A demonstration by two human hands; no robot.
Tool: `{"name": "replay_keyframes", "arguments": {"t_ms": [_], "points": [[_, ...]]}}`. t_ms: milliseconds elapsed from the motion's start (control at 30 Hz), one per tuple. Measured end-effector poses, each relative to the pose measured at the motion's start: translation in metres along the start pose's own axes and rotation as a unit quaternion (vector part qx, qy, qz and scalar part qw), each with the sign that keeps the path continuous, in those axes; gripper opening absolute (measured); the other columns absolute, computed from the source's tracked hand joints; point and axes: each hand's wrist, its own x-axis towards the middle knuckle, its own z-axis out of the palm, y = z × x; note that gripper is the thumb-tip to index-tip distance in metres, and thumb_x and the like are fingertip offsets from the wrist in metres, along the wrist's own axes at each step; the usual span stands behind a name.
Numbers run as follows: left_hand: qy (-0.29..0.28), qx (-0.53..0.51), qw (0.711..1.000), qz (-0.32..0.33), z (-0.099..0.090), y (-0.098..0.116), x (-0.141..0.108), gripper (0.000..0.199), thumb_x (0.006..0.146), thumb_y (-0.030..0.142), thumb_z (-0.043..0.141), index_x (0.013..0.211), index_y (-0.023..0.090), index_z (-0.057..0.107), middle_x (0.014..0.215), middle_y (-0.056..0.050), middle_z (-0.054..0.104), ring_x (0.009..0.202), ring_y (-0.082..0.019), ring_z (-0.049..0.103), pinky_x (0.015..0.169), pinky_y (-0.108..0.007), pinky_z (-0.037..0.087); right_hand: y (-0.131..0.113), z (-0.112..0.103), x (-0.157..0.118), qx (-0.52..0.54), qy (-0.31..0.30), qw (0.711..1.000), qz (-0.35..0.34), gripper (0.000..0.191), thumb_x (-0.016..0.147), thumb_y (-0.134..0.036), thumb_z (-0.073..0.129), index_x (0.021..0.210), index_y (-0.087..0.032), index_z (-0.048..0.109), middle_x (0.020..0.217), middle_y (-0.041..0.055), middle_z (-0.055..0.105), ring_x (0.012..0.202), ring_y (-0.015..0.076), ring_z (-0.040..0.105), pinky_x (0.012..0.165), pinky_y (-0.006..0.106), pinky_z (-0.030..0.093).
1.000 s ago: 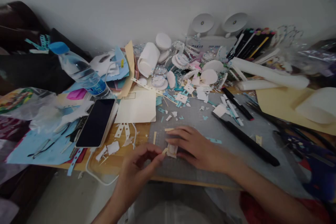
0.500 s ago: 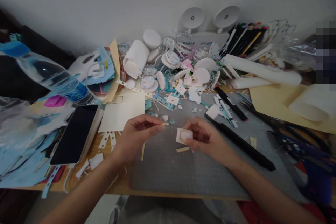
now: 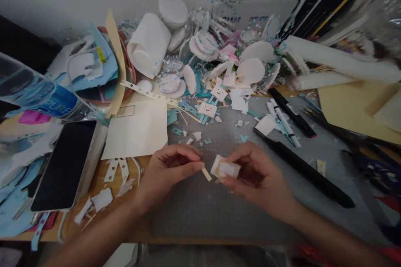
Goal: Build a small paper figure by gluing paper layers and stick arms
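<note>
Low over the grey cutting mat [image 3: 200, 212], my left hand [image 3: 175, 169] pinches a thin yellow paper strip [image 3: 206, 174] between thumb and fingertips, its free end slanting down to the right. My right hand [image 3: 255, 173] grips a small white paper square [image 3: 224, 167] by its right side. A white padded lump and a yellowish patch show on the square's upper face. Strip and square are close together but apart. Behind them lie paper cutouts with smiling faces, one pale square figure [image 3: 208, 109] with blue limbs among them.
Paper scraps and white discs [image 3: 250, 71] pile up at the back. A black pen-like tool [image 3: 303, 169] and several markers [image 3: 291, 112] lie right. Leftward are a phone [image 3: 64, 164], a water bottle [image 3: 56, 96] and a cream sheet [image 3: 140, 129]. Scissors [image 3: 332, 123] rest far right.
The view has moved closer to the desk. The yellow strip in my left hand now points downward and shows more length. My right hand has tilted the white square.
</note>
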Motion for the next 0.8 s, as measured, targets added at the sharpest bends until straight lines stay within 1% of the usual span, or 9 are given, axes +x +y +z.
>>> {"name": "replay_keyframes", "arguments": {"t_ms": [100,167,300,400,600,800], "points": [[0.006,-0.050,0.999,-0.006,0.0009,0.0014,-0.0002,0.016,0.069,0.007,0.082,0.069,0.019,0.072,0.078,0.004,0.071,0.073,-0.006,0.063,0.069,-0.012,0.050,0.0020,0.0013,-0.0016,-0.045,0.028,0.998,-0.029,0.024,0.081,-0.016,0.072,0.094,-0.027,0.055,0.079,-0.0016,0.065,0.064,0.0106,0.061,0.052,0.019,0.049],[0.008,-0.077,0.997,-0.010,0.0007,0.0024,0.0001,0.017,0.072,0.007,0.080,0.070,0.019,0.068,0.074,0.005,0.068,0.066,-0.005,0.060,0.063,-0.013,0.049,0.0023,0.0021,-0.0018,-0.061,0.037,0.997,-0.040,0.025,0.080,-0.016,0.072,0.094,-0.027,0.055,0.079,-0.0012,0.065,0.064,0.0113,0.062,0.052,0.020,0.050],[0.010,-0.084,0.996,0.003,0.0013,0.0014,0.0009,0.021,0.076,0.004,0.075,0.069,0.017,0.061,0.067,0.007,0.061,0.053,-0.002,0.051,0.053,-0.011,0.043,0.0026,0.0041,-0.0025,-0.074,0.013,0.996,-0.047,0.025,0.082,-0.015,0.071,0.097,-0.028,0.055,0.077,-0.0025,0.065,0.061,0.0106,0.061,0.048,0.018,0.048],[0.014,-0.066,0.998,0.009,0.0033,-0.0011,0.0011,0.022,0.075,0.004,0.075,0.068,0.017,0.059,0.066,0.007,0.060,0.055,-0.003,0.051,0.055,-0.011,0.043,0.0035,0.0057,-0.0043,-0.085,0.002,0.995,-0.052,0.027,0.082,-0.015,0.070,0.098,-0.029,0.054,0.076,-0.0040,0.063,0.061,0.0099,0.061,0.046,0.017,0.047],[0.030,-0.044,0.999,-0.005,0.0055,-0.0037,-0.0001,0.022,0.075,0.006,0.075,0.068,0.017,0.058,0.065,0.007,0.059,0.055,-0.004,0.052,0.055,-0.012,0.044,0.0073,0.0061,-0.0083,-0.109,0.002,0.992,-0.062,0.027,0.084,-0.016,0.069,0.102,-0.029,0.053,0.082,-0.0036,0.064,0.065,0.0100,0.062,0.050,0.017,0.049],[0.046,0.003,0.999,0.012,0.0059,-0.0051,-0.0042,0.024,0.074,0.010,0.078,0.066,0.018,0.056,0.063,0.007,0.058,0.057,-0.005,0.050,0.056,-0.013,0.043,0.0098,0.0059,-0.0078,-0.130,-0.005,0.990,-0.059,0.026,0.085,-0.019,0.069,0.102,-0.029,0.052,0.084,-0.0032,0.064,0.065,0.0105,0.062,0.053,0.019,0.052]]}}
